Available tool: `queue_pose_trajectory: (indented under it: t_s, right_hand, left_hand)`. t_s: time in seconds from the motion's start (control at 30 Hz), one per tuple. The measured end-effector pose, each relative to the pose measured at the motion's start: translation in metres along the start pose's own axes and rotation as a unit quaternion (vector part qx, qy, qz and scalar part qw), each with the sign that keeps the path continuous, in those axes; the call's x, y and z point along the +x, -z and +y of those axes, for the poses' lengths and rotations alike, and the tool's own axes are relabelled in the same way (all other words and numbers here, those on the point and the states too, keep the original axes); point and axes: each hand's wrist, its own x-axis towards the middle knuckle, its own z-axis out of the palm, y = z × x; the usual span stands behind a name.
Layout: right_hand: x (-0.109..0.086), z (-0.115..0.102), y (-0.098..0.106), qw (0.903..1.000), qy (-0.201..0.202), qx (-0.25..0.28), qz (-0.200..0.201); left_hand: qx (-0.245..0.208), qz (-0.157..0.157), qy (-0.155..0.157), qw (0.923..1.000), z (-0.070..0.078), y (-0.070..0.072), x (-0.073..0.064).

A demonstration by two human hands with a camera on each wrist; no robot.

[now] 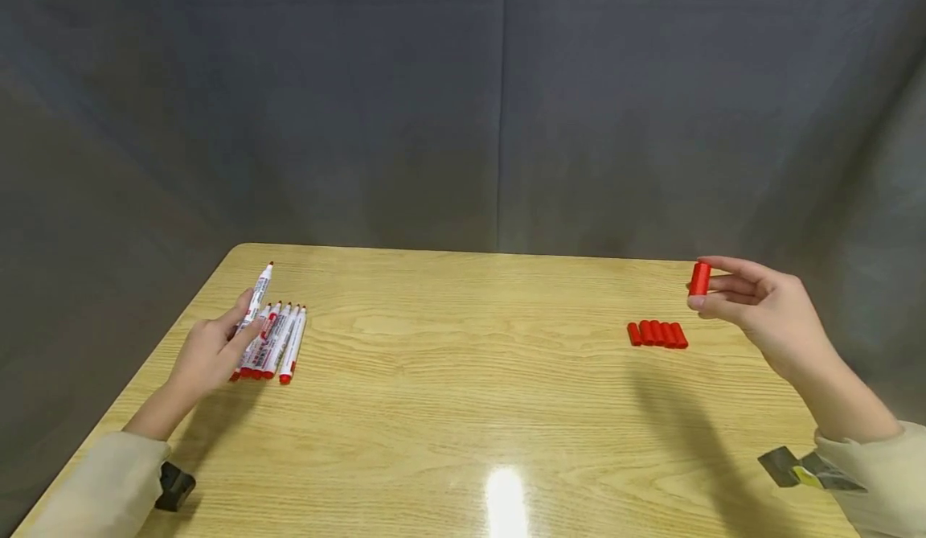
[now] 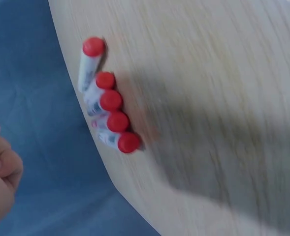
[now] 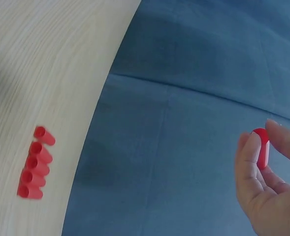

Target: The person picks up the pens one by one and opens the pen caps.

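Note:
In the head view, my left hand [image 1: 210, 353] grips an uncapped white marker [image 1: 258, 289], its red tip pointing up and away. Under and beside that hand, several more white markers [image 1: 292, 345] with red ends lie side by side on the table. On the other side, my right hand [image 1: 777, 313] pinches a red marker cap [image 1: 700, 279] between thumb and fingers, above the table. Several loose red caps [image 1: 657, 334] lie in a row to the left of the right hand. The left wrist view shows only part of the left hand [image 2: 2, 172] at its edge.
The wood-grain table [image 1: 448, 377] fills the lower view, with its far edge against a grey curtain [image 1: 362, 120]. A wide stretch of tabletop separates the markers from the caps. Dark wrist devices [image 1: 175, 486] show at both cuffs.

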Motion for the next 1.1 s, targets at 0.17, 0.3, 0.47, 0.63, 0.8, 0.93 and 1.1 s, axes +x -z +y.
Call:
queue_pose_trajectory:
  t_s: [0.17,0.3,0.47,0.63,0.8,0.93,1.1]
  right_hand:
    - [-0.002,-0.002,0.01,0.9997,-0.013,-0.022,0.003]
    - [-0.002,-0.003,0.015,0.9991,-0.017,-0.039,0.006]
    - [-0.002,-0.004,0.017,0.9995,-0.013,-0.028,0.006]
    - [-0.003,-0.002,0.017,0.9993,-0.019,-0.031,0.01]
    - [-0.004,-0.002,0.017,0.9987,-0.025,-0.041,0.016]
    - [-0.005,-0.003,0.018,0.9966,-0.036,-0.07,0.022]
    - [-0.006,-0.003,0.02,0.9948,-0.047,-0.087,0.023]
  left_hand:
    - [0.008,-0.014,0.012,0.9998,-0.012,0.004,-0.001]
    - [0.0,-0.054,0.023,0.9983,-0.022,0.006,-0.001]
    - [-0.017,-0.116,0.056,0.9916,-0.034,0.008,-0.002]
    - [-0.015,-0.131,0.045,0.9903,-0.045,0.006,-0.005]
    - [-0.009,-0.149,0.035,0.9881,-0.059,0.004,-0.007]
    - [0.008,-0.165,0.046,0.9851,-0.066,0.002,-0.008]
    - [0.024,-0.184,0.053,0.9811,-0.07,-0.002,-0.009]
